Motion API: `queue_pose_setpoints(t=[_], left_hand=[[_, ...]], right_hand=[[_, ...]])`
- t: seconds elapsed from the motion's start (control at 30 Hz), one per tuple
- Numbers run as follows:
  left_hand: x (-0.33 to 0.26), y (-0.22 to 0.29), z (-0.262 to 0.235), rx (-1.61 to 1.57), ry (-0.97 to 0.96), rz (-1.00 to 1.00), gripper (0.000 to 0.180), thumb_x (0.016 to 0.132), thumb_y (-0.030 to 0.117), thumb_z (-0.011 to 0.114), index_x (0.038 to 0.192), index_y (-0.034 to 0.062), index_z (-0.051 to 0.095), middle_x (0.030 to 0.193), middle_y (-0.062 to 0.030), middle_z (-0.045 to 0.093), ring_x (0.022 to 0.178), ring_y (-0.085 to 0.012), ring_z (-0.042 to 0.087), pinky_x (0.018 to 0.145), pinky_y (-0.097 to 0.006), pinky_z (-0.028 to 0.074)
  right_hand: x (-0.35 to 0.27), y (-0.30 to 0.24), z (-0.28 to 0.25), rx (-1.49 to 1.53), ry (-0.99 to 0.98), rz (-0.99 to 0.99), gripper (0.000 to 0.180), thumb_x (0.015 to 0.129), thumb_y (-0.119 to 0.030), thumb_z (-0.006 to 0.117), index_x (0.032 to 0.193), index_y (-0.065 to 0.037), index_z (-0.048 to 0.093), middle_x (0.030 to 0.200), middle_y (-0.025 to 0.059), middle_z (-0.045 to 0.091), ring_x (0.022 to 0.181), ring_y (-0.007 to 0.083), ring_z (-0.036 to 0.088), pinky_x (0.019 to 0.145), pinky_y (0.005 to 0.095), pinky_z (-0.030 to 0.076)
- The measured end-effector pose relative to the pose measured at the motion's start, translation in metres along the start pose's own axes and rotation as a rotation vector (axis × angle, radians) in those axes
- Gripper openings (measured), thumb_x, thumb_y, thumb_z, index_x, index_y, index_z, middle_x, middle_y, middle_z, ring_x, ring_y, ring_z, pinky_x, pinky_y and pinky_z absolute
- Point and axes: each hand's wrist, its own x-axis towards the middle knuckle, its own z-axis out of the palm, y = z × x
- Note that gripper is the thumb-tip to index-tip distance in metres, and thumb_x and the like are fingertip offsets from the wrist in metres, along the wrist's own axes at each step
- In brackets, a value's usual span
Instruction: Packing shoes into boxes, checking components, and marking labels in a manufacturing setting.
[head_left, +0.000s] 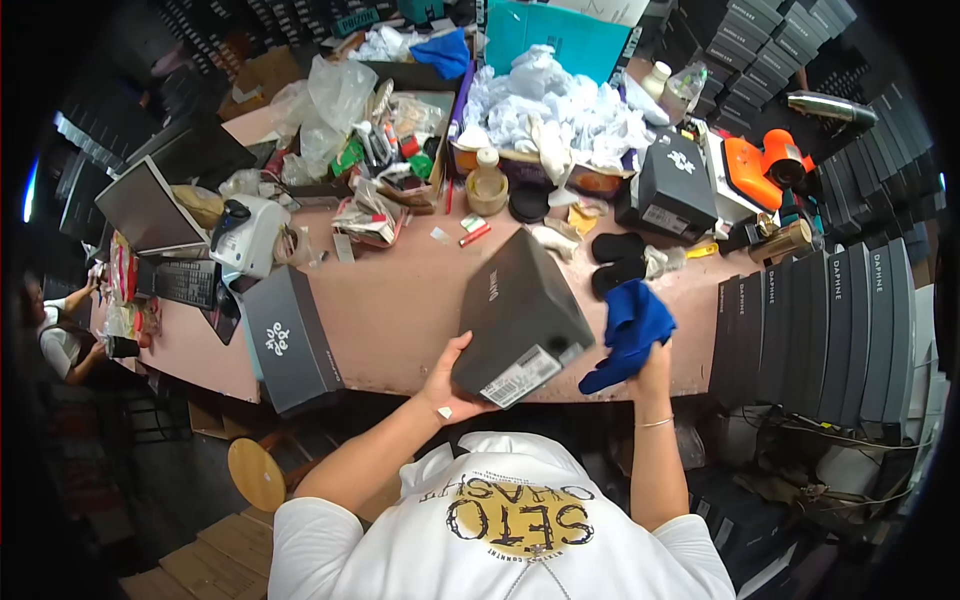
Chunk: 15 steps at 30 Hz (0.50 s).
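A dark grey shoebox (pixel 524 315) is tilted over the front of the pinkish table, its white label toward me. My left hand (pixel 455 385) grips its lower left corner, thumb on the lid side and fingers underneath. A bunched blue cloth (pixel 635 330) is in my right hand (pixel 652 372), just right of the box and apart from it. The cloth covers most of that hand's fingers. Behind the cloth lie black shoe insoles (pixel 617 262). On the left, another dark shoebox (pixel 290 340) with a white logo rests at the table's front edge.
Crumpled white paper (pixel 560 100) fills a box at the back. An orange-and-white device (pixel 752 172) and a dark box (pixel 678 185) stand at the back right. Shoeboxes (pixel 815 335) line the right side. A label printer (pixel 250 237) and monitor (pixel 152 210) stand left; another person (pixel 65 335) is at far left.
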Motion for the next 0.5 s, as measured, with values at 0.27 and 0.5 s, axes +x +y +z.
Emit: queue_pose_setpoints(t=[0.27, 0.5], left_hand=[[-0.014, -0.024, 0.008, -0.374, -0.130, 0.087, 0.070, 0.084, 0.058, 0.043, 0.132, 0.0070, 0.048, 0.125, -0.0207, 0.050, 0.112, -0.0404, 0.048, 0.095, -0.053, 0.042], [-0.015, -0.032, 0.001, -0.445, -0.205, 0.086, 0.075, 0.085, 0.061, 0.048, 0.137, 0.0060, 0.043, 0.130, -0.0250, 0.045, 0.117, -0.0446, 0.043, 0.097, -0.054, 0.039]], right_hand=[[-0.001, 0.005, 0.002, 0.113, -0.002, -0.044, 0.047, 0.094, -0.037, 0.047, 0.130, -0.007, 0.040, 0.108, 0.0114, 0.055, 0.085, 0.0257, 0.060, 0.066, 0.0380, 0.055], [0.058, 0.083, -0.073, -0.773, -0.007, -0.145, 0.055, 0.083, -0.013, 0.059, 0.133, -0.002, 0.041, 0.122, 0.0199, 0.052, 0.105, 0.0337, 0.057, 0.095, 0.0405, 0.045]])
